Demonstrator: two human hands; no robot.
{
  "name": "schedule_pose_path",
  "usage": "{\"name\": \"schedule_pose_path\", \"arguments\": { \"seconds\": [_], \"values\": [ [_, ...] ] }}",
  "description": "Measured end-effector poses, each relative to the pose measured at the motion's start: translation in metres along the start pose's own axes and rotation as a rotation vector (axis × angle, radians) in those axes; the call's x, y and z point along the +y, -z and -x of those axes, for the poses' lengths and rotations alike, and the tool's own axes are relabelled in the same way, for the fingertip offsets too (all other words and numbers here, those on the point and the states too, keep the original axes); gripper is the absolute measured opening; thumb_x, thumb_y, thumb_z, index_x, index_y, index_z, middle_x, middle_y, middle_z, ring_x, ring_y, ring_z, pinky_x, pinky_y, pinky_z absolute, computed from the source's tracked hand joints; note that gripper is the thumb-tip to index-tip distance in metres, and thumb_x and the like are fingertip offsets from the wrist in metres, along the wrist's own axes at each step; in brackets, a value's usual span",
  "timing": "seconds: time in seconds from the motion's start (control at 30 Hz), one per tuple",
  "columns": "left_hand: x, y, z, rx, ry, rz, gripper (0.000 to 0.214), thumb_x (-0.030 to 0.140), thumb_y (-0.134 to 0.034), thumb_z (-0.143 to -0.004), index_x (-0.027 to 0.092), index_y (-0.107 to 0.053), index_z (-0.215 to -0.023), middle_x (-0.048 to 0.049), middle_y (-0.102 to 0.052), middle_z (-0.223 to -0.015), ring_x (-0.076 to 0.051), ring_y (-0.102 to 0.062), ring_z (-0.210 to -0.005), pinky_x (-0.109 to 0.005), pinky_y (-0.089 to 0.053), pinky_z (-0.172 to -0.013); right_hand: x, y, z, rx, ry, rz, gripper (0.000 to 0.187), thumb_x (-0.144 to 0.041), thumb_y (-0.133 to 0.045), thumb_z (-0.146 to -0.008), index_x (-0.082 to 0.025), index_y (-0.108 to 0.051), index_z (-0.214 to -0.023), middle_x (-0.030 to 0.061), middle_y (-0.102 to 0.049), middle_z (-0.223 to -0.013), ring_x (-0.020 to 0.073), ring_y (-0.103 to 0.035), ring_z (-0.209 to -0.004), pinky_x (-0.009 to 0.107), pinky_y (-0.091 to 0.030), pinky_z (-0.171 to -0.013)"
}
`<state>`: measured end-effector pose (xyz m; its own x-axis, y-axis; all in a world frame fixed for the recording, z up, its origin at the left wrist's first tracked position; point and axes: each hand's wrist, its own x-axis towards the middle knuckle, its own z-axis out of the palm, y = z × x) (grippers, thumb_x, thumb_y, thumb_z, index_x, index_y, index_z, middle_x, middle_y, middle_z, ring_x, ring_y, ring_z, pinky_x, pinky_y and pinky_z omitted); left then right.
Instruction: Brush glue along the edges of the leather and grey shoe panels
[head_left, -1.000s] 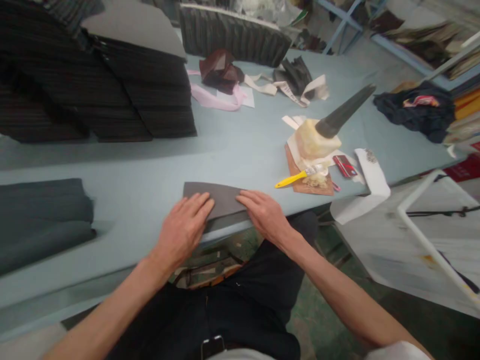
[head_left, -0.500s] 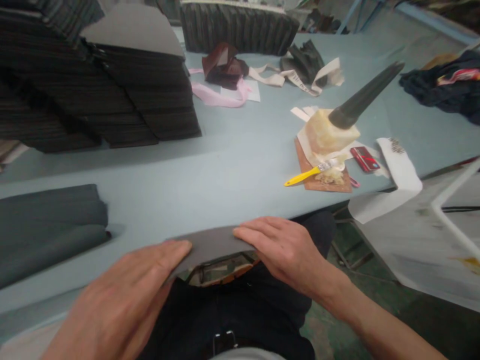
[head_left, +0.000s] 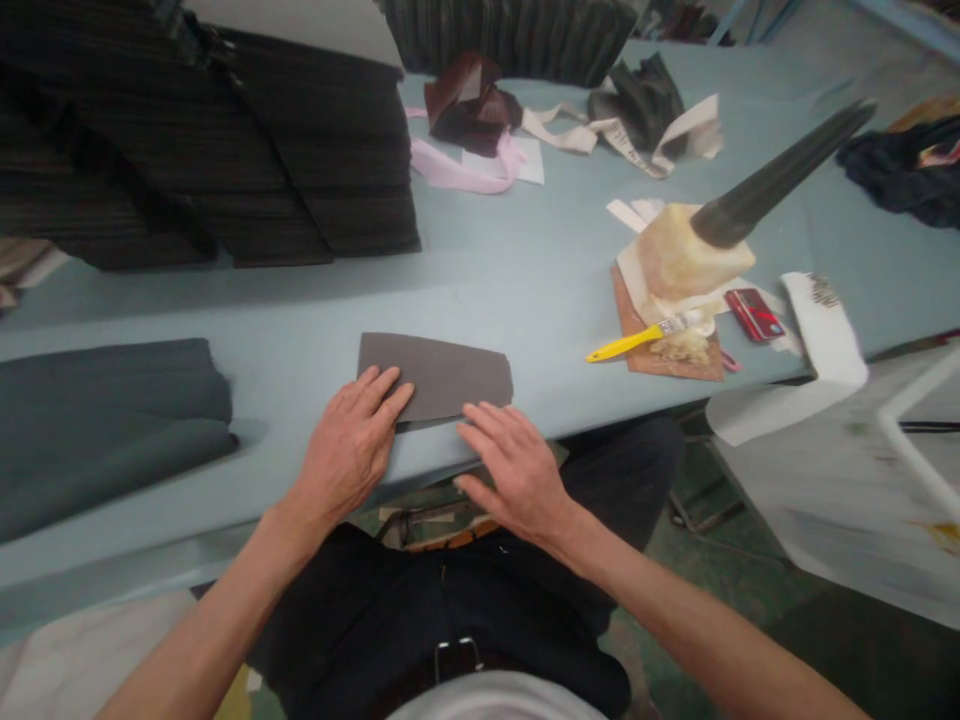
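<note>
A flat grey fabric piece point(head_left: 442, 372) lies on the light blue table point(head_left: 487, 270) close to its front edge. My left hand point(head_left: 349, 452) rests flat with fingers stretched, its fingertips on the piece's lower left corner. My right hand point(head_left: 517, 470) lies open at the table's edge, fingertips touching the piece's lower right side. Neither hand grips anything.
Tall stacks of dark striped fabric point(head_left: 210, 130) stand at the back left. Folded dark green cloth point(head_left: 105, 420) lies at the left. On the right sit a yellowish block with a dark cone point(head_left: 697, 255), a yellow-handled brush point(head_left: 637, 340), a red card point(head_left: 756, 314) and white strips point(head_left: 825, 330).
The grey piece, pulled to the table's edge half a second ago, now lies flat further onto the table. Both hands have moved forward with it.
</note>
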<state>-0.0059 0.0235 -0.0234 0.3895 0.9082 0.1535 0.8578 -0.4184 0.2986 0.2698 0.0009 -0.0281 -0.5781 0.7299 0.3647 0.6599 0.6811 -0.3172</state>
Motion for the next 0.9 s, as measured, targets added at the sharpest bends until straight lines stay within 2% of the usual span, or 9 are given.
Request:
{"name": "schedule_pose_path", "arguments": {
  "seconds": [0.13, 0.23, 0.33, 0.43, 0.53, 0.6, 0.7, 0.8, 0.9],
  "values": [
    [0.000, 0.001, 0.003, -0.004, -0.010, 0.020, 0.059, 0.015, -0.043, -0.102, 0.024, -0.052, -0.159, -0.0134, -0.050, -0.168, -0.034, -0.040, -0.162, -0.061, -0.039, -0.131, -0.029, -0.021, 0.018, -0.111, -0.012, 0.064, 0.076, -0.054, -0.065, -0.102, -0.002, -0.052, -0.157, 0.0264, -0.050, -0.166, 0.0380, -0.048, -0.157, 0.058, -0.040, -0.129],
    [0.002, 0.002, 0.001, 0.004, -0.001, 0.004, 0.055, 0.015, -0.041, -0.104, 0.022, -0.055, -0.156, -0.0133, -0.052, -0.167, -0.034, -0.042, -0.160, -0.060, -0.041, -0.130, -0.039, -0.030, 0.018, -0.119, -0.011, 0.070, 0.077, -0.051, -0.067, -0.101, -0.004, -0.050, -0.159, 0.0251, -0.049, -0.168, 0.0359, -0.046, -0.159, 0.055, -0.039, -0.131],
    [0.004, 0.002, 0.001, 0.012, 0.001, -0.025, 0.051, 0.015, -0.039, -0.105, 0.019, -0.058, -0.152, -0.0136, -0.054, -0.166, -0.035, -0.044, -0.159, -0.058, -0.043, -0.129, -0.045, -0.031, 0.018, -0.124, 0.071, 0.026, 0.076, -0.051, -0.068, -0.101, -0.006, -0.050, -0.159, 0.0246, -0.051, -0.166, 0.0336, -0.045, -0.160, 0.052, -0.040, -0.131],
    [0.004, 0.002, 0.001, 0.019, -0.010, -0.036, 0.050, 0.016, -0.038, -0.105, 0.017, -0.059, -0.151, -0.0141, -0.054, -0.165, -0.035, -0.045, -0.158, -0.058, -0.043, -0.129, -0.050, -0.029, 0.025, -0.134, 0.199, -0.084, 0.060, -0.047, -0.063, -0.105, -0.009, -0.059, -0.151, 0.0202, -0.063, -0.157, 0.0290, -0.059, -0.148, 0.045, -0.048, -0.125],
    [0.004, 0.003, 0.004, 0.011, -0.008, -0.042, 0.050, 0.016, -0.037, -0.106, 0.017, -0.057, -0.152, -0.0139, -0.053, -0.166, -0.035, -0.044, -0.158, -0.058, -0.042, -0.129, -0.052, -0.026, 0.039, -0.140, 0.265, -0.230, 0.033, -0.039, -0.058, -0.109, -0.017, -0.071, -0.130, 0.0095, -0.082, -0.126, 0.0181, -0.079, -0.107, 0.032, -0.060, -0.099],
    [0.004, 0.003, 0.007, -0.001, -0.006, -0.049, 0.051, 0.016, -0.038, -0.106, 0.018, -0.056, -0.153, -0.0134, -0.052, -0.167, -0.035, -0.043, -0.159, -0.059, -0.042, -0.129, -0.049, -0.022, 0.046, -0.113, 0.192, -0.274, 0.024, -0.036, -0.057, -0.110, -0.021, -0.075, -0.106, 0.0037, -0.085, -0.096, 0.0152, -0.077, -0.080, 0.029, -0.060, -0.081],
    [0.005, 0.005, 0.013, -0.002, -0.015, -0.060, 0.051, 0.016, -0.039, -0.106, 0.018, -0.054, -0.155, -0.0145, -0.051, -0.168, -0.035, -0.042, -0.160, -0.060, -0.042, -0.129, -0.040, -0.010, 0.045, 0.012, -0.027, -0.264, 0.034, -0.031, -0.056, -0.111, -0.022, -0.070, -0.081, -0.0006, -0.074, -0.067, 0.0142, -0.069, -0.061, 0.029, -0.054, -0.067],
    [0.005, 0.007, 0.017, 0.010, -0.039, -0.072, 0.050, 0.015, -0.041, -0.106, 0.018, -0.053, -0.154, -0.0160, -0.051, -0.167, -0.037, -0.044, -0.159, -0.061, -0.045, -0.126, -0.032, 0.006, 0.035, 0.139, -0.158, -0.233, 0.023, -0.021, -0.056, -0.110, -0.021, -0.074, -0.096, -0.0001, -0.075, -0.071, 0.0135, -0.068, -0.061, 0.028, -0.054, -0.065],
    [0.006, 0.008, 0.019, 0.026, -0.053, -0.078, 0.050, 0.015, -0.042, -0.105, 0.018, -0.052, -0.154, -0.0169, -0.053, -0.166, -0.039, -0.046, -0.157, -0.061, -0.046, -0.125, -0.026, 0.016, 0.024, 0.251, -0.137, -0.174, 0.017, -0.014, -0.060, -0.104, -0.021, -0.074, -0.111, 0.0036, -0.081, -0.088, 0.0163, -0.076, -0.079, 0.029, -0.061, -0.077]
  ]
}}
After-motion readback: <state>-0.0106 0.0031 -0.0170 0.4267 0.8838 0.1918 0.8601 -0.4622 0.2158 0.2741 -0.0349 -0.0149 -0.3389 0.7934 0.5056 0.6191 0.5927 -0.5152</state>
